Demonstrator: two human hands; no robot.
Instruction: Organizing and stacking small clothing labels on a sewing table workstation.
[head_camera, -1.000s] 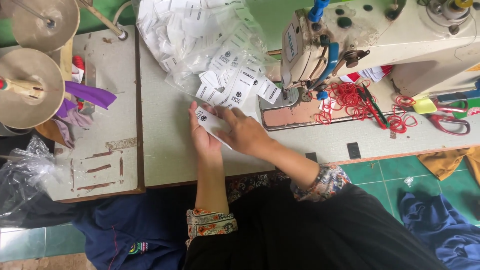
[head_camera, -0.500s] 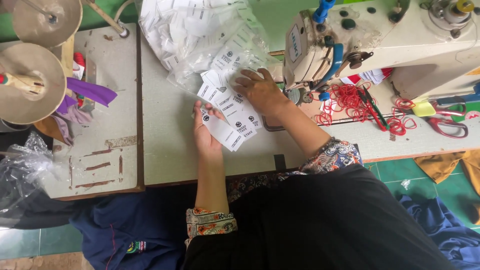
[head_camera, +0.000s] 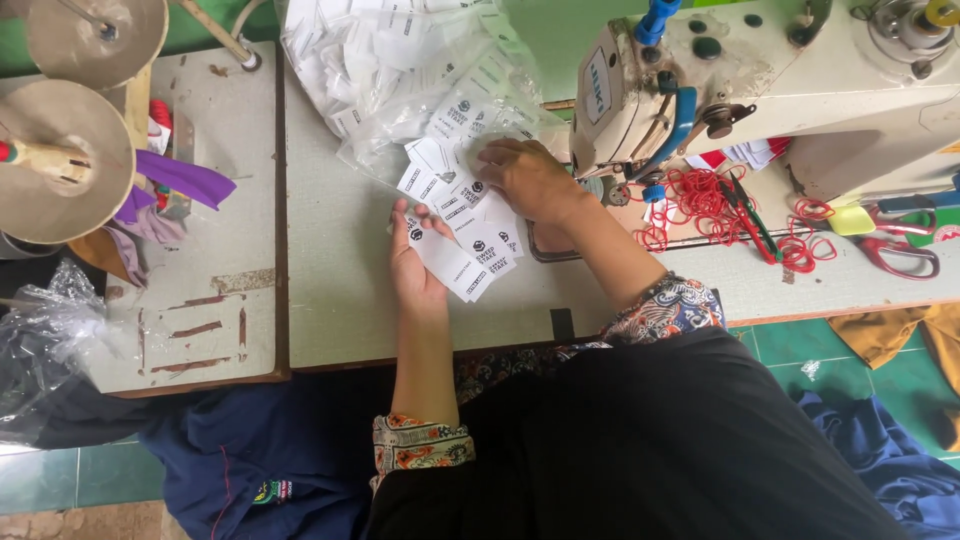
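My left hand (head_camera: 415, 268) lies palm-up on the pale table (head_camera: 340, 300) and holds a fanned stack of white printed labels (head_camera: 462, 252). My right hand (head_camera: 528, 178) reaches past it to loose white labels (head_camera: 432, 176) spilling from a clear plastic bag of labels (head_camera: 400, 70), its fingers resting on them. Whether those fingers pinch a label, I cannot tell. Both hands are close together in front of the sewing machine head (head_camera: 760, 80).
Red rubber bands (head_camera: 700, 205) and scissors (head_camera: 890, 245) lie under the sewing machine arm at right. Two thread cones (head_camera: 55, 160) and purple fabric (head_camera: 175, 180) sit on the side table at left. Dark blue cloth (head_camera: 250, 460) hangs below; crumpled plastic (head_camera: 40, 340) is at the left edge.
My right hand left the stack held by my left hand and moved up and right to the loose labels by the bag. My left hand's stack is now fanned out.
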